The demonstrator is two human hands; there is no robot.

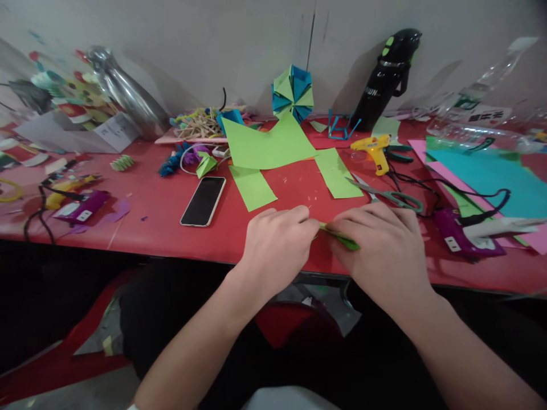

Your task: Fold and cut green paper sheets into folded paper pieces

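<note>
Between my two hands is a small folded piece of green paper point(348, 242), near the front edge of the red table. My left hand point(280, 236) is closed, its fingertips pinching the paper's left end. My right hand point(380, 242) curls over the other end and covers much of it. Just beyond lie two green paper strips point(253, 187) and a larger green sheet point(267, 145) with a cut-out edge. Scissors point(397, 197) rest right behind my right hand. A blue and green folded paper wheel point(293, 94) leans at the wall.
A phone point(203, 201) lies left of my hands. On the right are a yellow glue gun point(376, 151), a purple power strip point(465, 236), coloured sheets point(487, 176) and a plastic bottle point(478, 97). A black bottle point(384, 80) and a steel flask point(128, 94) stand by the wall.
</note>
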